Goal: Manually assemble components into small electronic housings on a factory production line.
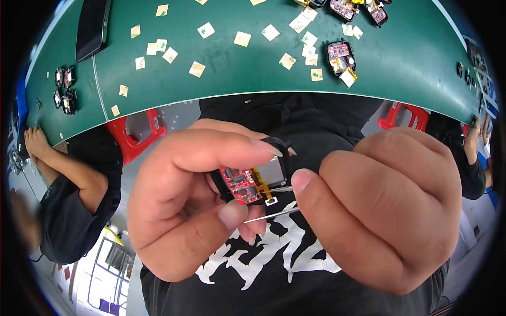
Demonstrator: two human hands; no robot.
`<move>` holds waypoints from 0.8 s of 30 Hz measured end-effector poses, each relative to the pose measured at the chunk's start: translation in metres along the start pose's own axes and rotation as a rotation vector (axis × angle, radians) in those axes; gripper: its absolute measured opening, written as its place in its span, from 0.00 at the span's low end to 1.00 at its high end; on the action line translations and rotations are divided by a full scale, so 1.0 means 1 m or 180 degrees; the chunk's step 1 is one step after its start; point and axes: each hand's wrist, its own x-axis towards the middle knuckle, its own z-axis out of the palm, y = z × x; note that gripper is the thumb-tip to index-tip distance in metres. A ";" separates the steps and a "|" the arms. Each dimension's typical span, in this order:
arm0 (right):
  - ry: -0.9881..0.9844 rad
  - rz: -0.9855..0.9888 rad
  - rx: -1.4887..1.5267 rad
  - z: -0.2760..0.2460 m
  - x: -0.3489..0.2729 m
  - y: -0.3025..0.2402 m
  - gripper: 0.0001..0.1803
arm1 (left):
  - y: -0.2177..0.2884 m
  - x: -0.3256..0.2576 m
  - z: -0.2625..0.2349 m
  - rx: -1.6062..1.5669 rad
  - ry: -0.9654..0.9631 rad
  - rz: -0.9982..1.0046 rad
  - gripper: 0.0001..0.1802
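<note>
Head view: left hand grip pinching small black-cased device with red circuit board, held up off the green worktop, below its near edge; right hand grip pressed on thin metal tweezers, tips touching the board; square paper stickers scattered on worktop

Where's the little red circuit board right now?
In the head view, the small red circuit board sits near centre, pinched in the left hand, just left of the right hand's metal tweezers.

Left hand pinching; right hand fisted, pinching.
</note>
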 end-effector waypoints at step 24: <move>-0.0032 0.0347 0.0252 -0.003 -0.002 -0.013 0.16 | 0.004 -0.001 -0.002 0.0169 -0.0085 0.0008 0.22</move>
